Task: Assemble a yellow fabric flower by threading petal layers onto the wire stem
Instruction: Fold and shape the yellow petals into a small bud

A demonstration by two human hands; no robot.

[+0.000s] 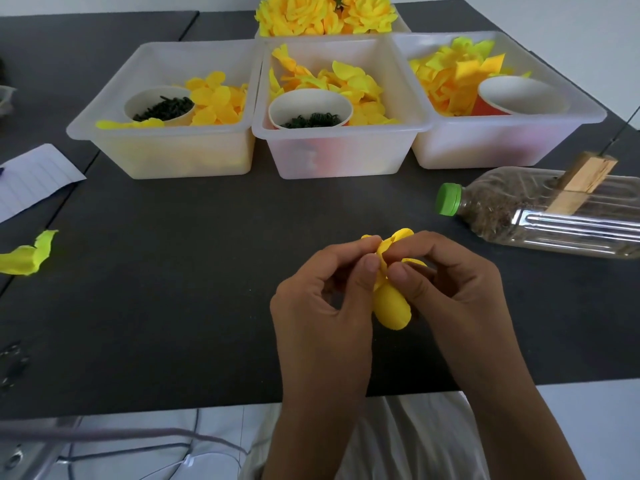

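Observation:
Both hands meet over the near middle of the dark table (173, 271). My left hand (322, 306) and my right hand (450, 289) pinch a yellow fabric petal layer (393, 303) between thumbs and fingertips. One rounded petal hangs down between my thumbs; other petals stick up behind my fingers. A thin wire (623, 129) rises from a wooden block (581, 185) set on a lying plastic bottle (540, 216) at the right.
Three white bins stand in a row at the back: the left bin (104, 129), the middle bin (332, 157) and the right bin (502, 147), each with yellow petals and a paper cup. Finished yellow flowers (325, 13) lie behind. A loose petal piece (27, 256) and lined paper (31, 178) lie left.

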